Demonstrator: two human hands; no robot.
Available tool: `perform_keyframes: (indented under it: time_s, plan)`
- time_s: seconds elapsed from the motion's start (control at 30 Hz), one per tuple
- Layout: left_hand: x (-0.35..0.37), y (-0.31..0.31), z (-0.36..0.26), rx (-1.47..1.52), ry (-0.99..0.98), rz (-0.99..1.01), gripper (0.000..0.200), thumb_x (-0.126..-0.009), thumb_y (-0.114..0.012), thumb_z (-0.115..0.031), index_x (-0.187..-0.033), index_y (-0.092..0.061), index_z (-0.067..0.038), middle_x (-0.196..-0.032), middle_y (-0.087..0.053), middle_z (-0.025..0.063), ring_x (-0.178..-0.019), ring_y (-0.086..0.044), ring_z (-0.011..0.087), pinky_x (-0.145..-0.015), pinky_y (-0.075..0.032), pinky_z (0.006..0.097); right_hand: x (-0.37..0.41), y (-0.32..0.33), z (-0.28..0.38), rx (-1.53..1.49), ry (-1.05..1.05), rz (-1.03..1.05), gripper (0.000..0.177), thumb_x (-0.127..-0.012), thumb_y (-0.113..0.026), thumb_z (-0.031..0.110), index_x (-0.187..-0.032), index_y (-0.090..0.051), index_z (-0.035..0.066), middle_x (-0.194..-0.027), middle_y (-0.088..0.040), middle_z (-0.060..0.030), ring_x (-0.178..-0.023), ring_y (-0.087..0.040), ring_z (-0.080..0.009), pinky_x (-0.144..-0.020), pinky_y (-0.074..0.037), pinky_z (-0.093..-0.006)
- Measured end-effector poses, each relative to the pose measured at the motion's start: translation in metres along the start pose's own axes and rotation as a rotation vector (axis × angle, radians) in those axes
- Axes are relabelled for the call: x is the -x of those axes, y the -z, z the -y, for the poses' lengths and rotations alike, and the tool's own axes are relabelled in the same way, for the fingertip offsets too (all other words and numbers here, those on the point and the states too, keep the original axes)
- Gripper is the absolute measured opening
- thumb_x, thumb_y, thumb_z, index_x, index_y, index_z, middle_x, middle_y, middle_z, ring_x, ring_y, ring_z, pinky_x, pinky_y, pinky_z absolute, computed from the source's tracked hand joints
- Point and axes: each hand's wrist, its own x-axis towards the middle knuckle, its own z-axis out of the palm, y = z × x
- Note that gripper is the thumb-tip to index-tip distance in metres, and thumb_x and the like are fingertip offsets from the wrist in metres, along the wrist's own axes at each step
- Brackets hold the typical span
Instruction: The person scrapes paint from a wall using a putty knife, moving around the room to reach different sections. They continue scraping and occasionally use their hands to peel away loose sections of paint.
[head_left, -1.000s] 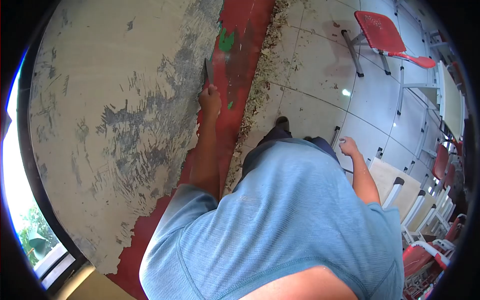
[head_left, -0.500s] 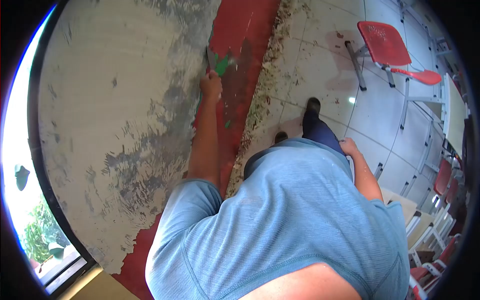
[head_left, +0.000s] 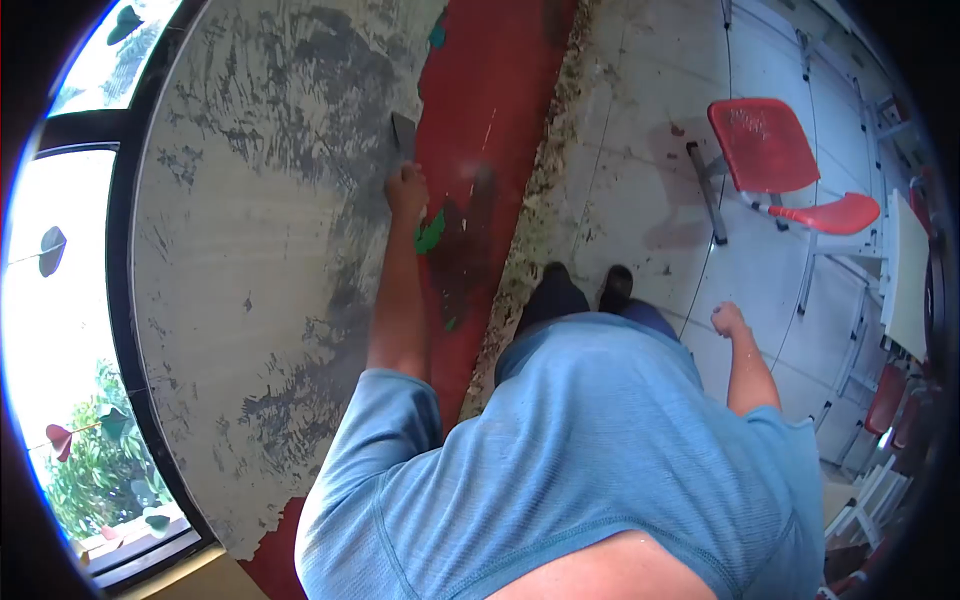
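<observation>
My left hand (head_left: 406, 192) is closed around the handle of a scraper (head_left: 403, 133), whose flat blade points away from me. The blade lies against the wall (head_left: 240, 215) near the ragged border between its bare grey-beige surface and the red paint (head_left: 470, 130). A green patch (head_left: 430, 234) shows in the red band just beside my wrist. My right hand (head_left: 728, 318) hangs apart from everything over the floor on my right, fingers curled in, with nothing seen sticking out of it.
Paint flakes (head_left: 535, 190) litter the tiled floor (head_left: 640, 130) along the wall's foot. A red chair (head_left: 765, 145) stands ahead on the right, with more chairs and a pale desk (head_left: 905, 270) beyond. To the left is a dark-framed window (head_left: 125, 300) with hanging leaf shapes.
I have stepped forward along the wall, and the scraper has gone further along it, past the green patch. My right hand has swung outward, away from my thigh.
</observation>
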Motion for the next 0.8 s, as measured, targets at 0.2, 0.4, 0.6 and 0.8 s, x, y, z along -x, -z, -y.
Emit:
perform_keyframes:
  time_s: [0.2,0.4,0.6,0.8]
  plan:
    - [0.061,-0.034,0.087,0.162,0.465,0.004,0.036,-0.087,-0.042,-0.029,-0.093,-0.058,0.002,-0.070,-0.057,0.0132,-0.059,-0.056,0.0217,-0.055,-0.044,0.0339,-0.014,0.011,0.040,-0.367,0.007,-0.215,0.030,-0.070,-0.051,0.015,-0.095,-0.062,0.004,-0.093,-0.060,-0.0215,-0.090,-0.058,-0.0349,-0.080,-0.046,-0.0380]
    - [-0.100,-0.064,0.008,0.180,-0.031,-0.014,0.033,-0.091,-0.040,-0.027,-0.082,-0.054,0.001,-0.061,-0.049,0.0028,-0.045,-0.045,0.0128,-0.040,-0.037,0.0288,-0.011,-0.013,0.061,0.029,0.151,-0.124,0.028,-0.071,-0.051,0.016,-0.094,-0.062,0.004,-0.095,-0.060,-0.0201,-0.093,-0.057,-0.0343,-0.081,-0.045,-0.0389]
    - [-0.100,-0.110,-0.031,0.441,0.187,0.000,0.030,-0.090,-0.040,-0.026,-0.085,-0.055,-0.001,-0.058,-0.047,0.0013,-0.042,-0.043,0.0119,-0.038,-0.036,0.0280,-0.022,0.031,0.101,-0.167,-0.054,-0.076,0.029,-0.072,-0.051,0.019,-0.093,-0.062,0.004,-0.100,-0.058,-0.0215,-0.096,-0.054,-0.0355,-0.085,-0.043,-0.0404]
    - [-0.123,-0.099,-0.074,0.474,0.297,0.097,0.033,-0.090,-0.040,-0.024,-0.090,-0.058,0.004,-0.059,-0.049,0.0024,-0.044,-0.044,0.0113,-0.040,-0.036,0.0277,-0.065,0.050,0.124,-0.365,0.042,-0.432,0.027,-0.072,-0.050,0.017,-0.091,-0.063,0.003,-0.074,-0.062,-0.0204,-0.074,-0.060,-0.0349,-0.070,-0.047,-0.0412]
